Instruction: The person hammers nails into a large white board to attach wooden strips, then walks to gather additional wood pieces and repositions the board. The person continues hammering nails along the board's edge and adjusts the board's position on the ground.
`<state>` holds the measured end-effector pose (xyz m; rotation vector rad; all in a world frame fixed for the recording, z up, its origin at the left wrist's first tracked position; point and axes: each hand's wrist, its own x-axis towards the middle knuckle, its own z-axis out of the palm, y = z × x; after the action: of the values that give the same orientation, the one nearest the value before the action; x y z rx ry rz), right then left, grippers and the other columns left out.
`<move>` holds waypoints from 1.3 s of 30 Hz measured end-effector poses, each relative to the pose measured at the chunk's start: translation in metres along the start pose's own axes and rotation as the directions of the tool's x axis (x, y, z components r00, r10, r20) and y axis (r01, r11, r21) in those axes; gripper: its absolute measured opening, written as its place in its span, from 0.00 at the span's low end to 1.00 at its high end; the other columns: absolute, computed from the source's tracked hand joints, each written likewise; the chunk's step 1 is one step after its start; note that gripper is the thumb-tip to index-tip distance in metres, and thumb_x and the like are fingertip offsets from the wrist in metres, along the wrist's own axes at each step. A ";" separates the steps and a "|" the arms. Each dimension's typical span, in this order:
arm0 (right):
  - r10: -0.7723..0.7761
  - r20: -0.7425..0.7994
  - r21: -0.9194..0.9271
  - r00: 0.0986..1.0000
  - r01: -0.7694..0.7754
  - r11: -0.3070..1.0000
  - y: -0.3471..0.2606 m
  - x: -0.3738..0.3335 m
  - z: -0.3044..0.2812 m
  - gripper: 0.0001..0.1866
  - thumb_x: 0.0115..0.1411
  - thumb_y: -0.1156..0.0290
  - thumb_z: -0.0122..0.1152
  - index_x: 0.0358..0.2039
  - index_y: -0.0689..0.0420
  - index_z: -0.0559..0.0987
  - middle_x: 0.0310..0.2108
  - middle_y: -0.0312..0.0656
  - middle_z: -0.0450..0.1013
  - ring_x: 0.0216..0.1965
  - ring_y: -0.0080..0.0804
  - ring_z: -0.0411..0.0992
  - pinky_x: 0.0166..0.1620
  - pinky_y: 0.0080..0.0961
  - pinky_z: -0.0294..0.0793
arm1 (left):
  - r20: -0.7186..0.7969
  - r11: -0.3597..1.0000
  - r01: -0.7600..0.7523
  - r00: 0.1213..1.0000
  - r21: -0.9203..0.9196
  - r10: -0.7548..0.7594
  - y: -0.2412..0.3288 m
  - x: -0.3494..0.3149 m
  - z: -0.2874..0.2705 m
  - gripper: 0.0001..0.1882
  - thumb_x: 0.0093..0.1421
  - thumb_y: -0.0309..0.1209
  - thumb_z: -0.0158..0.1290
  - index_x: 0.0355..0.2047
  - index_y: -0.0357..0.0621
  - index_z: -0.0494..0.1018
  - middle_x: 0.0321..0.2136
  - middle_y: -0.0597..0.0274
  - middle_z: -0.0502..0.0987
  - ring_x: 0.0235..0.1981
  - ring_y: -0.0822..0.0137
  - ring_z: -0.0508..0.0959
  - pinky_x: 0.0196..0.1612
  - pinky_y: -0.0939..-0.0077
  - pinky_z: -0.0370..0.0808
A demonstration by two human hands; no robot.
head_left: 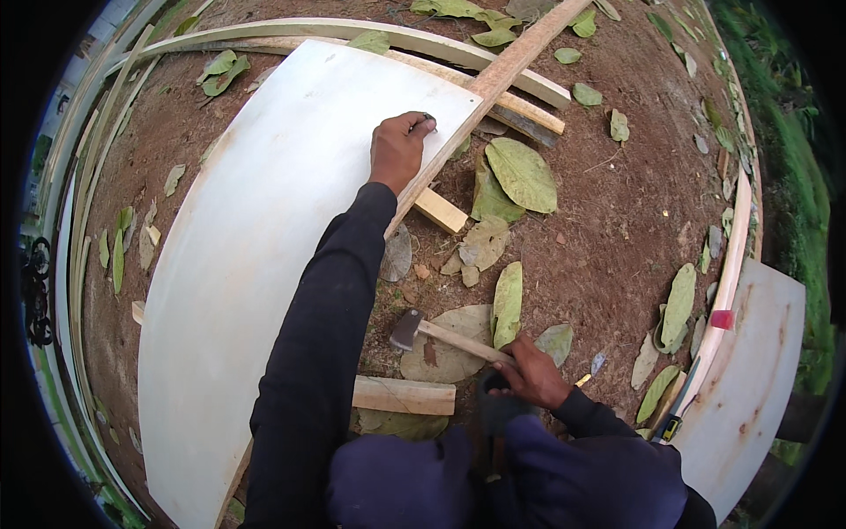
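Note:
A large whitish sheet panel (256, 194) slants across the left half of the head view, resting on wooden battens. Near its far right edge, my left hand (398, 150) is closed in a pinch. A small dark bit shows at the fingertips, too small to name. Along that edge runs a long wooden strip (511, 66). My right hand (533, 375) grips the wooden handle of a hatchet (454, 339) low over the ground. Its dark metal head points left, toward the panel, and is apart from it.
Short batten ends stick out beyond the panel, one nearer me (405, 396) and one further off (442, 212). Large leaves (522, 175) litter the brown soil. At right lie another stained panel (749, 370), a long strip with a red mark (723, 319) and a tape measure (671, 428).

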<state>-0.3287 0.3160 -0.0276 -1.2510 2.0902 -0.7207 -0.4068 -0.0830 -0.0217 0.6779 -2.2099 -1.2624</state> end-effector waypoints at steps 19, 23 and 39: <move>0.040 -0.403 0.144 0.915 0.020 0.989 -0.047 0.131 -0.135 0.16 0.71 0.62 0.49 0.43 0.65 0.72 0.21 0.50 0.69 0.23 0.45 0.72 0.28 0.42 0.66 | -0.066 0.993 -0.111 0.991 0.030 0.113 -0.006 -0.008 0.002 0.10 0.62 0.31 0.55 0.36 0.37 0.79 0.22 0.49 0.76 0.22 0.61 0.73 0.32 0.68 0.70; 0.011 -0.374 0.037 0.928 0.003 0.999 -0.057 0.144 -0.144 0.15 0.70 0.63 0.49 0.42 0.65 0.71 0.22 0.56 0.71 0.24 0.54 0.73 0.29 0.44 0.67 | 0.007 0.997 -0.049 0.999 0.064 0.049 -0.002 -0.012 -0.001 0.12 0.64 0.32 0.54 0.39 0.35 0.80 0.31 0.51 0.82 0.32 0.63 0.80 0.42 0.72 0.74; -0.113 -0.288 -0.213 0.951 0.051 0.976 -0.063 0.152 -0.142 0.15 0.70 0.65 0.48 0.35 0.65 0.67 0.17 0.58 0.68 0.21 0.61 0.69 0.27 0.52 0.66 | -0.050 0.985 -0.148 0.987 0.090 0.153 0.001 -0.017 0.000 0.09 0.62 0.31 0.56 0.36 0.37 0.79 0.20 0.43 0.74 0.20 0.50 0.74 0.29 0.62 0.70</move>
<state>-0.4525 0.1744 0.0809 -1.4209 2.4199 -0.7899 -0.3940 -0.0715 -0.0238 0.5604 -2.2333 -1.0660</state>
